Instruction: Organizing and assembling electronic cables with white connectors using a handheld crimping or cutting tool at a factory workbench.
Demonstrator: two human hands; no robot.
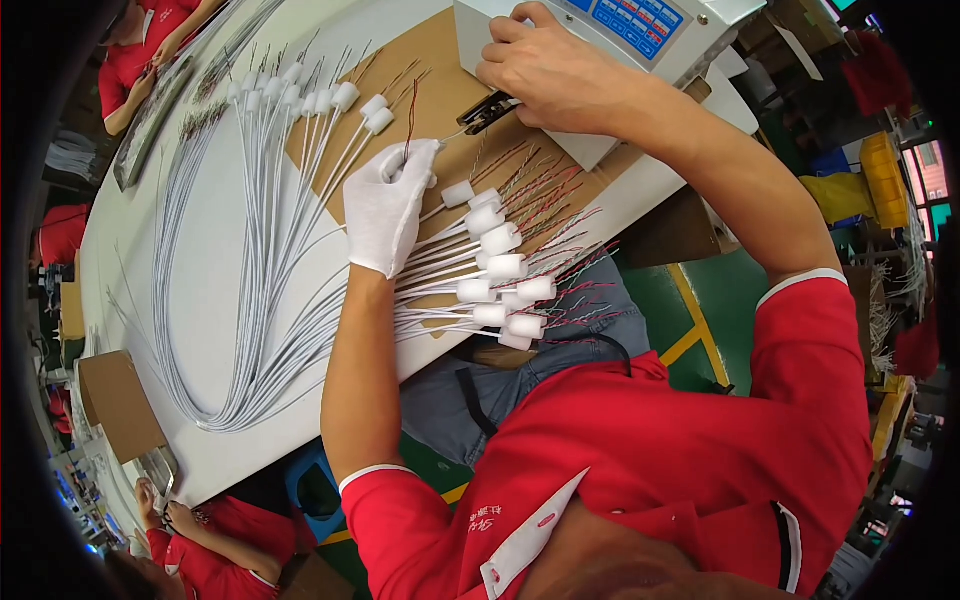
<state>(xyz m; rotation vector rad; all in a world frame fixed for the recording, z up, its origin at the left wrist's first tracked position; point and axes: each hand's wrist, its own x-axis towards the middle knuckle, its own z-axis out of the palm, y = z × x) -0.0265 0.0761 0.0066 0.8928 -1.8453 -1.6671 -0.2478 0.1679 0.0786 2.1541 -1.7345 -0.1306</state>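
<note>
My left hand [385, 207], in a white glove, is closed in a pinch on a white cable. Dark red wires [413, 108] stick up above its fingers, and a thin end points toward a small black metal fixture [487, 113]. My bare right hand [555, 75] rests against the front of a pale machine [690, 18], just above that fixture. Its fingers are curled, and what they hold is hidden. Beside my left wrist lies a bundle of white cables [400, 290] with white cylindrical sleeves [502, 240] and stripped, twisted red and white wire ends.
More sleeved cables [250, 180] loop across the white table [215, 465]. Brown board [425, 55] lies under the work. A blue keypad [630, 20] is on the machine. Other people in red work at the upper left and lower left. A cardboard box [122, 405] stands at the table's left edge.
</note>
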